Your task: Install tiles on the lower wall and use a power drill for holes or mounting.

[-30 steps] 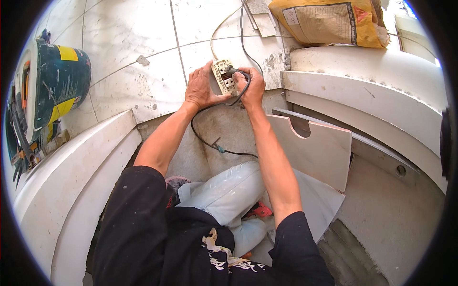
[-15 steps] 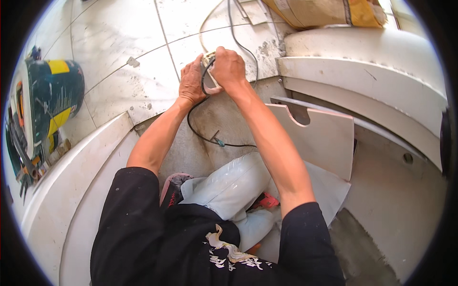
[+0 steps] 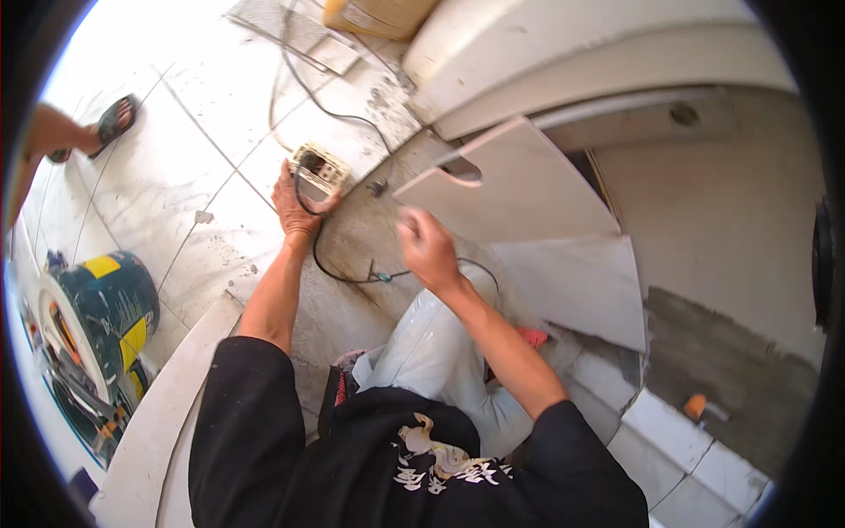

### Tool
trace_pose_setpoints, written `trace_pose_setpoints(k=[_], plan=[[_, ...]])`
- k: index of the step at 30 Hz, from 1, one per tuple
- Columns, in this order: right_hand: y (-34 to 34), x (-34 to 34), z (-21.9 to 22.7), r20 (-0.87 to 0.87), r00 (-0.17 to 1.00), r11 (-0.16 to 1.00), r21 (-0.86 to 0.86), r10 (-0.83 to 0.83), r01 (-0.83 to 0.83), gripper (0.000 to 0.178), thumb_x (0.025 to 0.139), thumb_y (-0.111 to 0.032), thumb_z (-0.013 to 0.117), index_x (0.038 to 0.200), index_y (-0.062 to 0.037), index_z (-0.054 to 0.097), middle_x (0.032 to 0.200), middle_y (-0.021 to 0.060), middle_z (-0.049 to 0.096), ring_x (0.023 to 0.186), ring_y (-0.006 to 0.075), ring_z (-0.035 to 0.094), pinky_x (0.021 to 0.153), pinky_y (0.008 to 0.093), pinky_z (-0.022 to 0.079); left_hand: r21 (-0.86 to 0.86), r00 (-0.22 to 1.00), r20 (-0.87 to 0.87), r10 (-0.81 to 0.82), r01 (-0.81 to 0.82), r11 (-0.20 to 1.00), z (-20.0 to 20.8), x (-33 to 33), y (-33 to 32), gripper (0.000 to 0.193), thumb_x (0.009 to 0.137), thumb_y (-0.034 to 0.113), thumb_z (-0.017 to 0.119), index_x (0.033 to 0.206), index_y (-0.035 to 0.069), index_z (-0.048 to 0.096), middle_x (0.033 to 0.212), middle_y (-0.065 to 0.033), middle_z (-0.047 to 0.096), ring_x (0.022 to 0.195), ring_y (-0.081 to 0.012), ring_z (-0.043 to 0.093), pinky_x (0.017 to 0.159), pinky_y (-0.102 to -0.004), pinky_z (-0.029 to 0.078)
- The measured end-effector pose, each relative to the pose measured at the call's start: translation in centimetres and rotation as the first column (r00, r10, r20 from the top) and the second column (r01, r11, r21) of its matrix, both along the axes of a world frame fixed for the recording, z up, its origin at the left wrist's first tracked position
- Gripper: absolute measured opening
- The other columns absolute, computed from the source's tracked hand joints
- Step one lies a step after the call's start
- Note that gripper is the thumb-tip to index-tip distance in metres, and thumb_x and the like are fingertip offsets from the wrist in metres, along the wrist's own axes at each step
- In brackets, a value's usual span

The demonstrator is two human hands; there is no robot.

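Left hand grips a cream rectangular plastic socket block, black rubbery cable looping across; right hand curled closed, kinda blurry, near notched white tile.

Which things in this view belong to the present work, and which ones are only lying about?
In the work, it seems:
cream socket block, held by the left hand
black cable leading to it

Only lying about, apparently:
notched tile
dark green bucket
small pale slab
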State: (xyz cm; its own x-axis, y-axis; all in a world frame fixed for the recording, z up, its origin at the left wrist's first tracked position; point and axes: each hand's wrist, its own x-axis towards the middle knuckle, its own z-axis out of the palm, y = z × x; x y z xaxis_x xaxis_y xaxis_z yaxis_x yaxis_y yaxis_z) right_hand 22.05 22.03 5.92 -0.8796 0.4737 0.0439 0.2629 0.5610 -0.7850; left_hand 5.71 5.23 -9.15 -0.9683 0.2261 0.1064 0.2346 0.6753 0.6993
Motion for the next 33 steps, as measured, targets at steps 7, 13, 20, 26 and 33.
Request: trace_pose_setpoints(k=[7, 13, 20, 26, 33], plan=[[3.6, 32.1, -2.8, 0.562, 0.42, 0.689, 0.449, -0.713, 0.57, 0.03, 0.085, -0.022, 0.064, 0.107, -0.0021, 0.056, 0.105, 0.0218, 0.062, 0.098, 0.0409, 0.06, 0.081, 0.0485, 0.049, 0.082, 0.966, -0.2, -0.163, 0.182, 0.98, -2.4, -1.5, -2.0, 0.072, 0.077, 0.033, 0.078, 0.134, 0.001, 0.046, 0.129, -0.0177, 0.057, 0.119, -0.032, 0.055, 0.103, -0.0425, 0.045], [3.0, 41.8, -5.9, 0.764, -0.071, 0.449, 0.449, -0.642, 0.773, 0.084, 0.07, -0.038, 0.08, 0.131, 0.0019, 0.04, 0.128, 0.0242, 0.048, 0.116, 0.0398, 0.053, 0.095, 0.0455, 0.048, 0.172, 0.959, 0.018, -0.282, 0.275, 0.946, -0.3, 0.3, 1.0, 0.098, 0.067, 0.037, 0.088, 0.136, -0.008, 0.035, 0.129, -0.0225, 0.054, 0.119, -0.0313, 0.053, 0.103, -0.039, 0.041], [3.1, 43.9, -11.2, 0.707, 0.072, 0.392, 0.302, -0.704, 0.869, 0.061, 0.07, -0.028, 0.081, 0.117, 0.0018, 0.056, 0.124, 0.0246, 0.052, 0.11, 0.0386, 0.058, 0.09, 0.0447, 0.052, 0.123, 0.967, 0.187, -0.175, 0.154, 0.98, -6.4, -4.1, -7.6, 0.096, 0.077, 0.037, 0.08, 0.143, -0.009, 0.026, 0.143, -0.031, 0.034, 0.125, -0.0389, 0.044, 0.107, -0.0465, 0.036], [3.1, 44.5, -12.2, 0.68, 0.117, 0.432, 0.314, -0.724, 0.845, 0.049, 0.072, -0.022, 0.074, 0.113, 0.0012, 0.059, 0.118, 0.0255, 0.056, 0.106, 0.0389, 0.061, 0.088, 0.045, 0.053, -0.042, 0.953, 0.054, 0.3, -0.298, 0.954, -4.9, 4.4, -11.1, 0.057, 0.075, 0.015, 0.061, 0.129, 0.001, 0.049, 0.107, -0.0211, 0.059, 0.089, -0.0347, 0.059, 0.079, -0.0487, 0.049], [3.4, 43.6, -11.7, 0.653, 0.148, 0.413, 0.273, -0.742, 0.869, 0.041, 0.067, -0.019, 0.071, 0.104, -0.0005, 0.063, 0.112, 0.0236, 0.059, 0.102, 0.0379, 0.062, 0.087, 0.0442, 0.053, 0.27, 0.918, 0.191, -0.347, 0.291, 0.918, 2.2, 18.3, -5.7, 0.037, 0.089, 0.004, 0.055, 0.126, 0.0, 0.053, 0.087, -0.004, 0.051, 0.077, -0.015, 0.048, 0.068, -0.0281, 0.043]])
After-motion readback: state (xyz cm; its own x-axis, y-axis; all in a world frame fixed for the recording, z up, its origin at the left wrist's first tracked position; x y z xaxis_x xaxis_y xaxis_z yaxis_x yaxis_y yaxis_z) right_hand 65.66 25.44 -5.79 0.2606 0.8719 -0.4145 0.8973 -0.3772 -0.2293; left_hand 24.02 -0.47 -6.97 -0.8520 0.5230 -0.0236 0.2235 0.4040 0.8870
